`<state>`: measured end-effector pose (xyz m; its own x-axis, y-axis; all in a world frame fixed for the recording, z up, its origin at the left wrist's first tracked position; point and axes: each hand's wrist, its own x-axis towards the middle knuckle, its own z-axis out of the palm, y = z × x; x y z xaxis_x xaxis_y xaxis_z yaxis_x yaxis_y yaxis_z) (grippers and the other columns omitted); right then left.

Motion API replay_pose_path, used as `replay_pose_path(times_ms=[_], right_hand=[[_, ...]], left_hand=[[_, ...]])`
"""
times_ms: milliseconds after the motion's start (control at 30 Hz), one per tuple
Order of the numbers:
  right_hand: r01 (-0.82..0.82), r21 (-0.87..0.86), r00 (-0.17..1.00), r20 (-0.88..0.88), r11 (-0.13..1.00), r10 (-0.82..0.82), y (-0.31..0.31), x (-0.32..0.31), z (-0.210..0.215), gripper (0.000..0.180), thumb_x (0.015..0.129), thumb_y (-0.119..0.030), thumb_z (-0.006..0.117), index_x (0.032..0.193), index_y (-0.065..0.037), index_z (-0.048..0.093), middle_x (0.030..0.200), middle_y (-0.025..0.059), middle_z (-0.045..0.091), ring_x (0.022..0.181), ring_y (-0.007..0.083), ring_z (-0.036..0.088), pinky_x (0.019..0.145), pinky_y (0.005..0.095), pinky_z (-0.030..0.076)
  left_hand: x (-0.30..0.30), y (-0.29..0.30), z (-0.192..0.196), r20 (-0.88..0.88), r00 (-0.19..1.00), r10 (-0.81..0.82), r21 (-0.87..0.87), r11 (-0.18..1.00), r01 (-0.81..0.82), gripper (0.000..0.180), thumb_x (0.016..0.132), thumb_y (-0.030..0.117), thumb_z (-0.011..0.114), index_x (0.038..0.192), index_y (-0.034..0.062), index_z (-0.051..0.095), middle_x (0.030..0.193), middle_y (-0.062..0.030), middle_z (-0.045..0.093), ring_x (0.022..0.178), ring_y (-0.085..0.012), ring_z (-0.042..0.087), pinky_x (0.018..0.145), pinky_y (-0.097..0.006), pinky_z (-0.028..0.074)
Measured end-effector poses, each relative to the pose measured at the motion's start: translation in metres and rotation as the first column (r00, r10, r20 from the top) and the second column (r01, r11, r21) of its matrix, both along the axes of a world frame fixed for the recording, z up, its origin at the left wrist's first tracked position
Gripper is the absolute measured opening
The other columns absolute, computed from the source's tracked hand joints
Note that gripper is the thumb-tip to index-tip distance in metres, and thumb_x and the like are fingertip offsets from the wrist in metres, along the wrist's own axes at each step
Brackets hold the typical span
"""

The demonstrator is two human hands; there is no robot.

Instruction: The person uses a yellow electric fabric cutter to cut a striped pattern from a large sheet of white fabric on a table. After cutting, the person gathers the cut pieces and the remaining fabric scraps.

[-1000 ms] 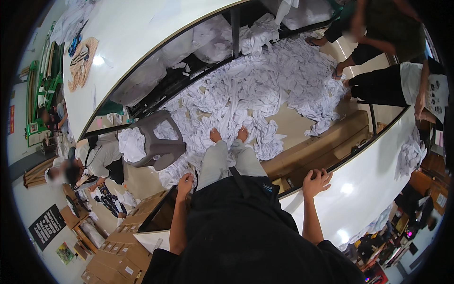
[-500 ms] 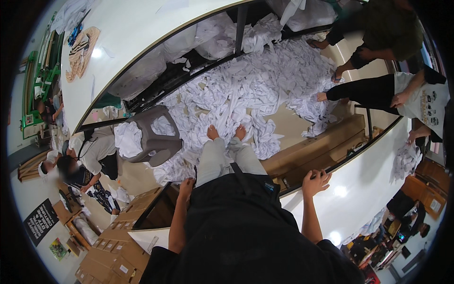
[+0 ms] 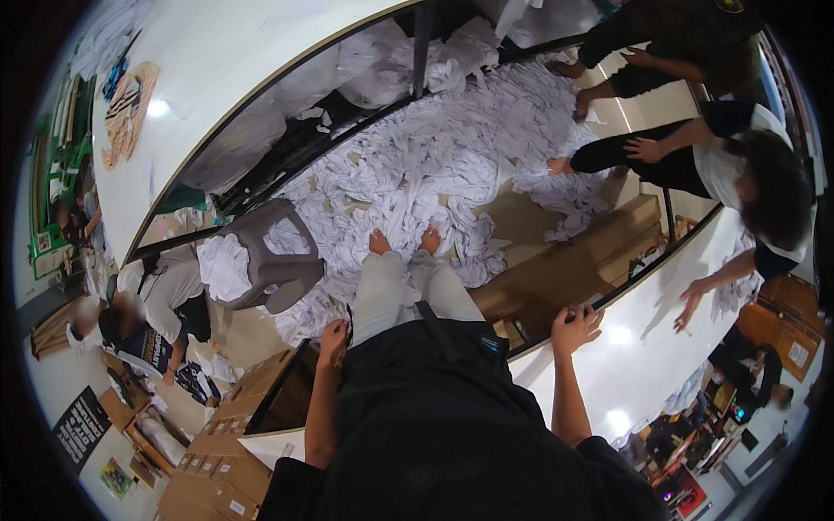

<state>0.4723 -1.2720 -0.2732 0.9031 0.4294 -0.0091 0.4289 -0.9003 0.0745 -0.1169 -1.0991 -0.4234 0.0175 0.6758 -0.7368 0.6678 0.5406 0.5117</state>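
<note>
My left hand is beside my thigh at the white table's dark front edge, its fingers bent over and closed against that edge. My right hand rests at the edge of the white table on the other side, fingers partly bent but apart, with nothing visible in it. My bare feet stand among a wide heap of white cloth pieces on the floor. To the left, a grey plastic stool lies tipped over, with a bundle of white cloth against it.
A person leans over the table at right, one hand above it. Another person is behind. Long cardboard boxes lie below the table edge. Another white table stands at far left, plastic bags beneath. Two people crouch at left.
The person at right has bent forward and reaches a hand over the table. My right hand's fingers have curled in a little. The view has shifted slightly.
</note>
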Motion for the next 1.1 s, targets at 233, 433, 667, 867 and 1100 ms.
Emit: replay_pose_path(times_ms=[233,433,667,867,1100], right_hand=[[0.053,0.016,0.998,-0.025,0.998,-0.053,0.009,0.002,-0.004,0.024,0.089,-0.036,0.069,0.100,-0.015,0.076,0.141,0.0102,0.055,0.155,0.0389,0.024,0.115,0.0749,0.019],[0.055,-0.009,0.998,0.034,0.998,-0.055,0.008,0.003,-0.013,0.024,0.089,-0.034,0.069,0.100,-0.014,0.076,0.137,0.0111,0.059,0.153,0.0400,0.027,0.115,0.0728,0.020],[0.023,0.023,0.997,0.079,0.999,-0.025,0.020,0.012,-0.012,0.015,0.088,-0.024,0.071,0.096,-0.012,0.073,0.131,0.0105,0.062,0.148,0.0426,0.034,0.114,0.0707,0.023],[0.039,0.022,0.997,0.070,0.999,-0.040,0.028,0.009,-0.010,0.011,0.090,-0.021,0.072,0.096,-0.011,0.073,0.128,0.0112,0.063,0.147,0.0428,0.035,0.115,0.0662,0.024],[0.041,0.017,0.997,0.062,0.999,-0.042,0.040,0.011,-0.011,0.011,0.089,-0.015,0.072,0.098,-0.007,0.073,0.128,0.0125,0.063,0.146,0.0427,0.035,0.118,0.0569,0.026]], left_hand=[[0.035,0.039,0.058,0.058,0.989,0.136,-0.097,0.987,-0.130,0.032,0.102,0.026,0.061,0.097,-0.0048,0.067,0.086,-0.0117,0.070,0.079,-0.0186,0.063,0.074,-0.034,0.050],[0.059,0.147,0.057,0.090,0.996,-0.004,0.061,0.998,-0.002,0.038,0.101,0.030,0.064,0.081,-0.0018,0.064,0.072,-0.0117,0.068,0.067,-0.0149,0.063,0.062,-0.034,0.049],[0.140,0.225,0.077,-0.114,0.559,-0.822,-0.351,0.559,0.751,0.046,0.091,0.045,0.072,0.087,0.0005,0.064,0.078,-0.0179,0.068,0.079,-0.0341,0.070,0.070,-0.047,0.051],[0.092,0.278,0.041,-0.008,0.385,-0.923,-0.198,0.379,0.904,0.036,0.093,0.034,0.068,0.083,0.0010,0.057,0.078,-0.0216,0.063,0.077,-0.0415,0.063,0.069,-0.049,0.047],[0.080,0.327,0.047,0.354,0.180,-0.918,-0.330,0.057,0.942,0.035,0.093,0.037,0.070,0.087,0.0029,0.065,0.082,-0.0194,0.067,0.078,-0.0368,0.067,0.069,-0.047,0.049]])
